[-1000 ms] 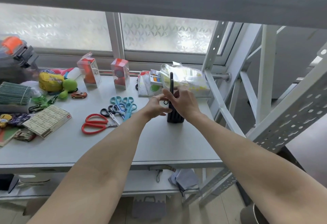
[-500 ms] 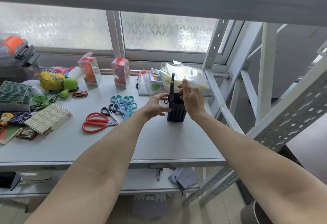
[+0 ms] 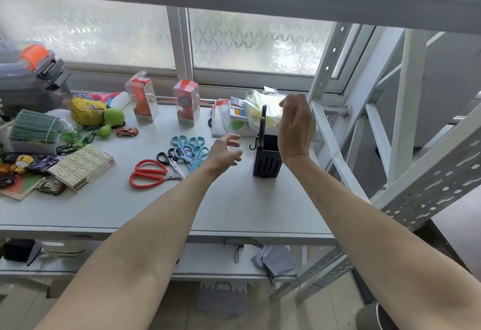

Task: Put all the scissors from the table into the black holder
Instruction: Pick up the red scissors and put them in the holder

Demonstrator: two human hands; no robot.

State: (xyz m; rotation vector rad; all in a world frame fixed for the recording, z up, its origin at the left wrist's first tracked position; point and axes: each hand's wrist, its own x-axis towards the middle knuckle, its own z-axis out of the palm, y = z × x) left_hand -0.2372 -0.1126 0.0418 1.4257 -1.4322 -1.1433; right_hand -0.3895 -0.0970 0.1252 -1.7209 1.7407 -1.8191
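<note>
The black holder (image 3: 266, 161) stands upright on the grey table (image 3: 234, 207), a tall black handle sticking up from its back. My right hand (image 3: 296, 124) hovers just above and right of the holder, fingers loosely curled, nothing in it. To the holder's left my left hand (image 3: 225, 151) is empty, its fingers spread. Further left lie the red scissors (image 3: 148, 173), small black-handled scissors (image 3: 169, 160) and several blue-handled scissors (image 3: 190, 148) in a loose pile.
Two clear toy boxes (image 3: 186, 102), a plastic bag on packets (image 3: 260, 111), plush toys (image 3: 96, 116), a toy car (image 3: 126, 131) and a cream box (image 3: 83, 165) crowd the back and left. A white perforated rack frame (image 3: 338, 131) rises just right of the holder.
Both hands have let go of the holder. My left hand drew back to the left and opened; my right hand lifted up above the holder's right side.
</note>
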